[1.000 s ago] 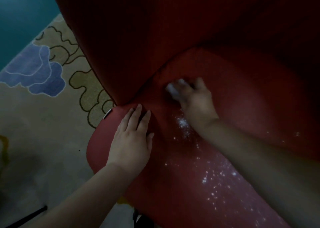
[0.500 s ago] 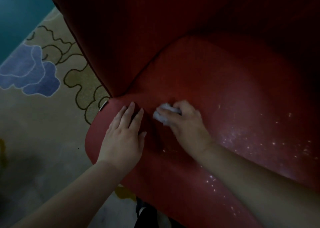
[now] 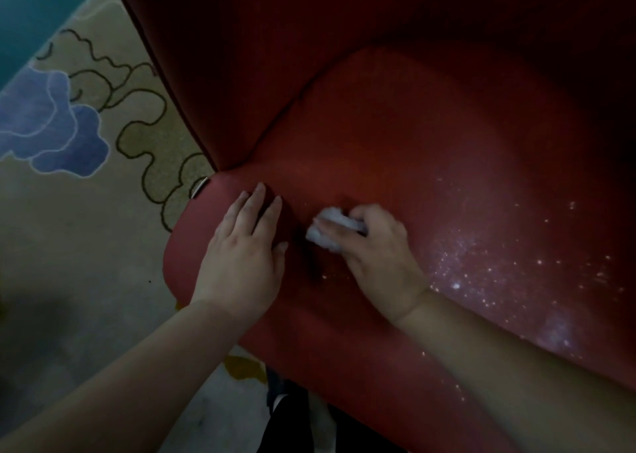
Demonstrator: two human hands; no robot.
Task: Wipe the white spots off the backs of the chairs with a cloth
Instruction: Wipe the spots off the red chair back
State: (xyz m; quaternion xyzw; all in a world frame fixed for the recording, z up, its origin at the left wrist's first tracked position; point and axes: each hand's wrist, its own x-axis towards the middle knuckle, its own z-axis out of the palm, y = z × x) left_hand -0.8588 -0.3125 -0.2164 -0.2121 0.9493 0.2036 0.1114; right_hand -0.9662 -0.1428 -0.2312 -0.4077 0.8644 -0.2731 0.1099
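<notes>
Cloth (image 3: pixel 332 228): a small white wad, crumpled and soft-looking, pressed against the red chair (image 3: pixel 395 149) near the left end of its rounded upholstered panel. The right hand (image 3: pixel 378 253) grips it, fingers curled over the top of the wad so that only its left and upper edges show. The left hand (image 3: pixel 242 263) lies flat on the same panel just beside the cloth, not touching it, fingers straight and close together, holding nothing. The chair covering is a matte, finely grained red fabric; a dark seam runs diagonally from the panel's upper edge down to the point where a second, darker red surface meets it. The panel's left end curves into a smooth rounded corner, with a small metallic tab (image 3: pixel 200 188) at its top. White spots (image 3: pixel 481 263) scatter over the panel to the right of the right hand, fine and powdery, densest near the wrist and forearm, thinning to separate flecks toward the right edge. A few specks sit between the two hands. Below the chair lies a beige carpet (image 3: pixel 86 232) of short pile, patterned with dark wavy outlines and a blue cloud-like shape (image 3: pixel 55 125).
</notes>
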